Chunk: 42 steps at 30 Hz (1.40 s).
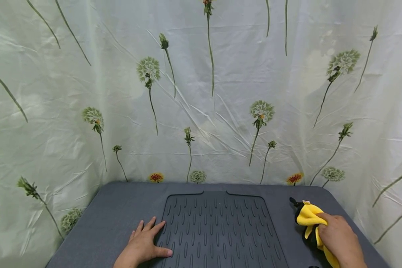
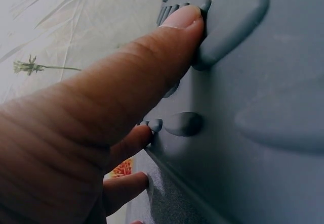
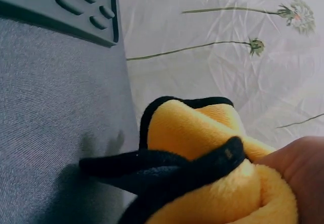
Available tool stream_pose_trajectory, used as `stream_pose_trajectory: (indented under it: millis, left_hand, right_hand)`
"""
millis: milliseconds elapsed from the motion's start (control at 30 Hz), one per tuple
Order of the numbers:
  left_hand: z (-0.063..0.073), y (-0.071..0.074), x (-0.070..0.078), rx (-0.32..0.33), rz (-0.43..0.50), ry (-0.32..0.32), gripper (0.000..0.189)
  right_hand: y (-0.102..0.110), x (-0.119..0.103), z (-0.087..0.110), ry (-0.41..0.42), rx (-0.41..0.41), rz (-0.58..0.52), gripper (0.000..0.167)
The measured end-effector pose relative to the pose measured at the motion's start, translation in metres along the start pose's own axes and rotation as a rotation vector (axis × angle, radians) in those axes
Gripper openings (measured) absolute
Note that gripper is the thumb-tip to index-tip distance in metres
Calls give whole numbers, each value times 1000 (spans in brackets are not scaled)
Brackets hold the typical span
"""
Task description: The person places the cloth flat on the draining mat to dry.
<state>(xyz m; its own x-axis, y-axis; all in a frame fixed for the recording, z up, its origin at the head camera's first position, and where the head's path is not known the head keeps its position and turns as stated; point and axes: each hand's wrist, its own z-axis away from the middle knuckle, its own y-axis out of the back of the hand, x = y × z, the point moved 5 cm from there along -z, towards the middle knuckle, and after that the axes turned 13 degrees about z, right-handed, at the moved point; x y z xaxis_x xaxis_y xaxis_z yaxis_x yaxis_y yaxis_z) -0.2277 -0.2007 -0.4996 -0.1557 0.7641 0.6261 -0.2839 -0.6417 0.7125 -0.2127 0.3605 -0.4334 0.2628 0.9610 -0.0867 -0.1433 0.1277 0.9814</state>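
Observation:
A dark grey mat [image 1: 214, 227] with raised oval ridges lies on the grey cloth-covered table. My left hand [image 1: 143, 243] rests at its left edge, fingers spread and straight, with the thumb on the ridged surface. In the left wrist view the thumb [image 2: 136, 77] touches the mat [image 2: 263, 57] beside a ridge. To the right of the mat, my right hand [image 1: 340, 236] grips a bunched yellow cloth [image 1: 309, 215] with black edging. The right wrist view shows the cloth [image 3: 192, 133] in folds, and only part of the right hand [image 3: 301, 176] appears there.
A white curtain [image 1: 221, 123] printed with dandelions hangs behind the table and along both sides. The table [image 1: 127, 201] has rounded back corners. A small dark object [image 1: 313, 267] is cut off at the bottom edge, near the cloth.

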Motion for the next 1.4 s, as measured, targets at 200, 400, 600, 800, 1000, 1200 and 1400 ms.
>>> stream_pose_trajectory:
  millis: [200, 400, 600, 800, 1000, 1200, 1400]
  left_hand:
    - [2, -2, -2, -3, -4, -12, 103]
    - [3, -3, -2, 4, -13, -20, 101]
    - [2, -5, -3, 10, -6, -18, 104]
    - [4, -4, -3, 17, -12, -25, 103]
    - [2, -2, -2, 10, -9, -6, 104]
    - [1, 0, 0, 13, 5, -10, 107]
    - [0, 0, 0, 23, 3, -18, 108]
  right_hand:
    - [8, -4, 7, -56, 40, -40, 49]
    - [19, -15, 15, -64, 110, -64, 51]
    - [26, -31, 27, 20, 175, -60, 48]
    - [31, -54, 38, 85, 256, -54, 44]
    - [34, -81, 50, 152, 347, -58, 42]
    - [32, -104, 61, 213, 461, -57, 38]
    - [29, -124, 67, 274, 527, -80, 38]
